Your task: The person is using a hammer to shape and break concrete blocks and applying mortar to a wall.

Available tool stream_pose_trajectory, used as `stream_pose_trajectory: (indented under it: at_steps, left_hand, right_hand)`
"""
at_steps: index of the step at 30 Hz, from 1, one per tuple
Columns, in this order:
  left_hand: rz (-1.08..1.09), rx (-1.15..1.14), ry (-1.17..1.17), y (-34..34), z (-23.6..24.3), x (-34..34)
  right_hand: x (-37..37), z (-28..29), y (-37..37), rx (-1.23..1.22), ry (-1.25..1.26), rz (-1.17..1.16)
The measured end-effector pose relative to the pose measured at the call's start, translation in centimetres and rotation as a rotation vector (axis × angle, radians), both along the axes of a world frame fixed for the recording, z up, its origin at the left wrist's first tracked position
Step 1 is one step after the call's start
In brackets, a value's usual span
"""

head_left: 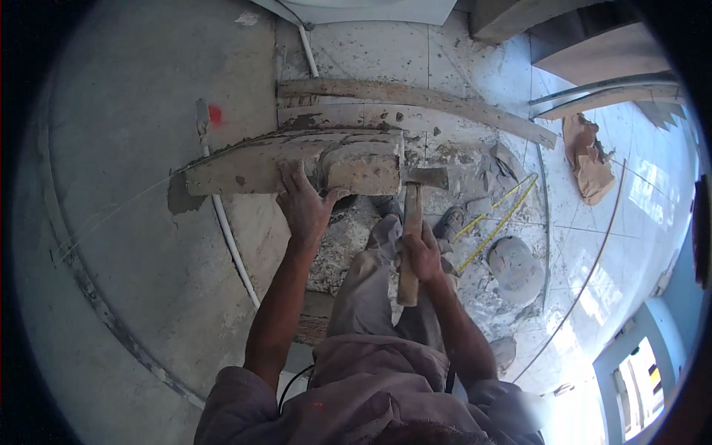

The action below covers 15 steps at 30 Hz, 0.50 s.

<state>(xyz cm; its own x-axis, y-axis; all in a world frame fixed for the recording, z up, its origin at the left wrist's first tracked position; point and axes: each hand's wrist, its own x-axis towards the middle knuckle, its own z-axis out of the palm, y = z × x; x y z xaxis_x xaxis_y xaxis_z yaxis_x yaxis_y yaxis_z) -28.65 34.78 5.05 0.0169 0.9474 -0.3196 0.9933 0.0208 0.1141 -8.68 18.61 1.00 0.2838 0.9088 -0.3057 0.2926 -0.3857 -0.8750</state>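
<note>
A low wall of blocks (237,172) runs across in front of me, with wet mortar along its top and joints. Its right end is a rough-faced block (363,175). My left hand (304,204) lies against the near face of the wall, fingers spread, the thumb reaching toward the end block. My right hand (423,254) is closed around the wooden handle of a mason's hammer (411,211). The hammer's metal head is up beside the right end of the block, close to it; whether they touch I cannot tell.
Behind the wall lies a long wooden board (415,95). A yellow folding rule (500,215) and a round whitish bucket (515,268) are to the right, among mortar rubble. Farther right is a torn brown paper bag (589,167). A white pipe (231,241) crosses the floor at left.
</note>
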Motion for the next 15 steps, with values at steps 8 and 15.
stream_pose_trajectory:
  at_steps: [8,15]
  left_hand:
    - [0.015,0.006,0.009,0.3,-0.1,0.0]
    - [0.071,-0.001,-0.045,0.4,0.3,0.7]
  right_hand:
    - [-1.0,2.3,2.6,-0.184,0.481,-0.342]
    - [-0.8,3.1,3.5,0.059,0.087,-0.086]
